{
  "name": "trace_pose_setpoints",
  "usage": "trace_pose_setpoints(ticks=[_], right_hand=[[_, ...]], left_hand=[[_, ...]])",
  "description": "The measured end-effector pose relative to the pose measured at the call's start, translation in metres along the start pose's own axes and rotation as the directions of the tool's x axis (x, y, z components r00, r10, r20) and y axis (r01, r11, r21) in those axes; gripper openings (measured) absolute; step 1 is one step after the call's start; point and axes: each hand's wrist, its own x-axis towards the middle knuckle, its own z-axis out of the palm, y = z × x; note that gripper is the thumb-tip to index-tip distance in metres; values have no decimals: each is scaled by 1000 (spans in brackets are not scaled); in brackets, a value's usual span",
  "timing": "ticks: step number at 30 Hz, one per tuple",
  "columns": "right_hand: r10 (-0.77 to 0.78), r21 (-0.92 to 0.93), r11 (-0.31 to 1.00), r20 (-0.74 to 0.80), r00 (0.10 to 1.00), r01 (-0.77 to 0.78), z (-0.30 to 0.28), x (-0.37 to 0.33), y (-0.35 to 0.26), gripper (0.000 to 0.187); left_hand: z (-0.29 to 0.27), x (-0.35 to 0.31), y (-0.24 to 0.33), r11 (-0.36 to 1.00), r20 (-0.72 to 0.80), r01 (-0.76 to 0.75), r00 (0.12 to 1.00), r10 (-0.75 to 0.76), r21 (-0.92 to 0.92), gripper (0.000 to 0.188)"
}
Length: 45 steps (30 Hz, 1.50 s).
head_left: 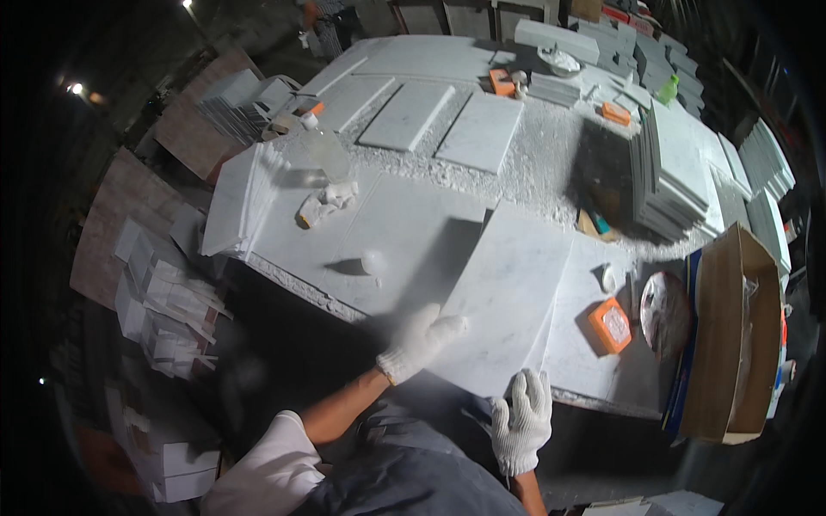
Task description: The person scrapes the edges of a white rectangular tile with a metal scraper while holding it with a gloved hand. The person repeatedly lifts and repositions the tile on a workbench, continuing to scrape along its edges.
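A large pale marble slab [508, 288] lies at an angle in front of me, with a dark shadow along its left side. My left hand [422, 342], in a white knit glove, grips its near left edge, the thumb lying over the top face. At the near right corner, my gloved right hand [523, 426] holds the slab between thumb and fingers; the exact contact is partly hidden. Right of the slab sit an orange square block [611, 327] with a whitish face, a small white cup-like piece [609, 278] and a round, dusty dish [664, 314].
A long cardboard box [714, 344] stands at the right edge. Stacked slabs [671, 172] rise beyond it. On the left lie a crumpled glove [327, 203], a clear bottle [325, 148] and a small white cup [372, 262]. Loose tiles [482, 129] rest on rubble farther back.
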Motion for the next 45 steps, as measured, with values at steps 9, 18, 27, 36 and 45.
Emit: trace_pose_setpoints(ticks=[9,18,27,36,45], right_hand=[[-27,42,999,-39,999,28,5,-2,8,44],[23,67,997,-18,1000,-21,4,-5,8,42],[84,190,976,110,990,-104,-8,-4,12,48],[124,201,967,169,978,-158,-38,6,7,43],[50,192,978,162,985,-82,-19,83,11,36]], left_hand=[[-2,-5,9,990,109,-15,994,31,-141,45],[-5,-7,13,958,136,92,989,-57,-273,52],[4,-2,0,948,69,121,992,-105,-295,37],[-14,-2,25,919,102,91,993,-55,-384,30],[-143,45,73,983,-24,-148,989,147,-111,30]])
